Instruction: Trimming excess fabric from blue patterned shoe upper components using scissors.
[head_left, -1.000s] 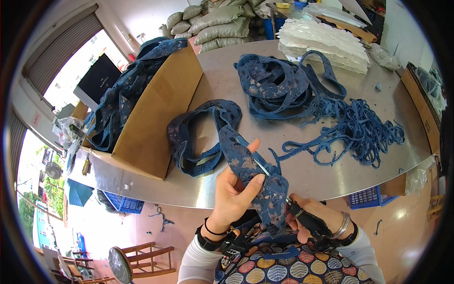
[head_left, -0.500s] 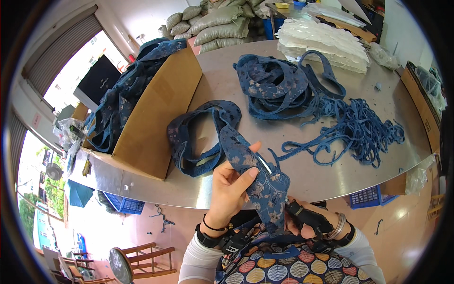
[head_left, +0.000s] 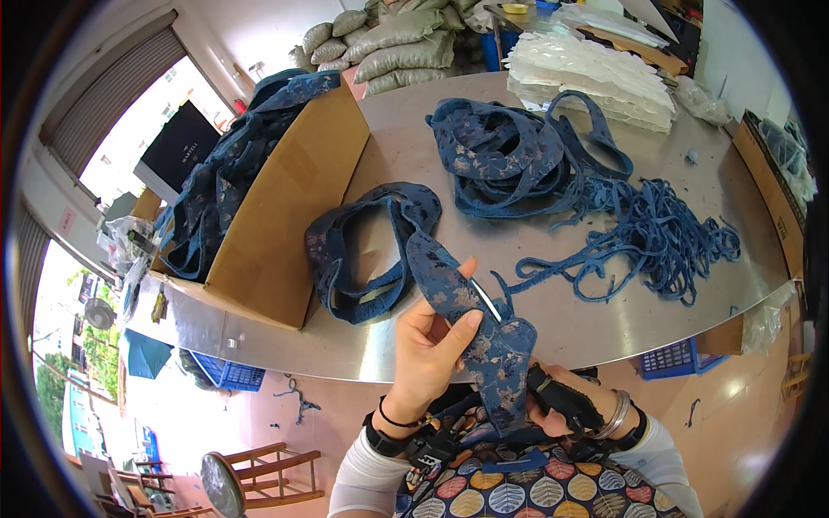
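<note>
My left hand [head_left: 432, 345] pinches a dark blue floral fabric strip [head_left: 505, 367], thumb on top and fingers beneath. A slim bright metal blade [head_left: 486, 300], apparently of scissors, shows along the strip's right edge, pointing away from me. It lines up with my right hand [head_left: 561, 404], which is closed low on the right; the fabric hides the handles and most of the fingers. A narrow trimmed edge curls beside the blade. The strip's far end runs into a looped coil of the same fabric [head_left: 321, 263] on the metal table [head_left: 397, 341].
A cardboard box [head_left: 285, 190] full of blue fabric stands at the left. Farther back lie a bundle of fabric loops [head_left: 492, 160], a tangle of thin offcuts [head_left: 656, 237] and a white stack [head_left: 587, 78]. A wooden stool [head_left: 259, 479] is on the floor at lower left.
Both hands and the strip have shifted slightly to the right. Both grips look the same, and the coil, bundle and offcuts stay in place.
</note>
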`<state>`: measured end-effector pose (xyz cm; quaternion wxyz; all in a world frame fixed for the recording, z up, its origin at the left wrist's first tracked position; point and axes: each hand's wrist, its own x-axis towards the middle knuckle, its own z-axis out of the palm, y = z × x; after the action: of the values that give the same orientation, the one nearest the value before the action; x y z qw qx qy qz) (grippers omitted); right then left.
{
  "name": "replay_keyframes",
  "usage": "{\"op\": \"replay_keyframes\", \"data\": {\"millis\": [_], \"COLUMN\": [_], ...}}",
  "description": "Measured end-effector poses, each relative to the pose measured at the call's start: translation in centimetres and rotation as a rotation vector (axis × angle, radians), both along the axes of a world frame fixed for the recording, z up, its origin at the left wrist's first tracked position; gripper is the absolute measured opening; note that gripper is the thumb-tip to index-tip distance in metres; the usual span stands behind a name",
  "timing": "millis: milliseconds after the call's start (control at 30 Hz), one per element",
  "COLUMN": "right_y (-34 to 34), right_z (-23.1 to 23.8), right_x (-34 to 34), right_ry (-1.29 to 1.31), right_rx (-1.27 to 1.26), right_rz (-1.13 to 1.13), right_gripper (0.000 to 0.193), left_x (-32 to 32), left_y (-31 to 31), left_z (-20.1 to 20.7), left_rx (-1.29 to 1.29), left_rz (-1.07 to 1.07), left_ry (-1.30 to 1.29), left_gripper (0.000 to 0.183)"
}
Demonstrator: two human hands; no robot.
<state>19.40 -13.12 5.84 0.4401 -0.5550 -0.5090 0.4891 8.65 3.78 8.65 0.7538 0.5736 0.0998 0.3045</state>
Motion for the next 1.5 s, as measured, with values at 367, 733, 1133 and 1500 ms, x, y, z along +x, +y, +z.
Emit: {"op": "replay_keyframes", "data": {"millis": [367, 733, 1133, 1500], "right_y": [-0.1, -0.2, -0.1, 0.2], "right_z": [0.9, 0.8, 0.1, 0.6], "right_x": [-0.5, -0.4, -0.3, -0.2], "right_ry": [-0.002, -0.037, 0.162, 0.085], "right_rx": [-0.043, -0.075, -0.056, -0.036], "right_rz": [-0.126, -0.145, -0.083, -0.093], "right_gripper": [0.079, 0.073, 0.083, 0.085], "left_x": [0.0, 0.0, 0.0, -0.2], "left_y": [-0.2, 0.0, 0.4, 0.6], "left_z": [0.1, 1.9, 0.0, -0.3], "left_rx": [-0.059, -0.378, -0.211, -0.164], "left_rz": [0.015, -0.093, -0.089, -0.145], "left_ry": [0.011, 0.018, -0.048, -0.015], "left_gripper": [0.042, 0.041, 0.036, 0.046]}}
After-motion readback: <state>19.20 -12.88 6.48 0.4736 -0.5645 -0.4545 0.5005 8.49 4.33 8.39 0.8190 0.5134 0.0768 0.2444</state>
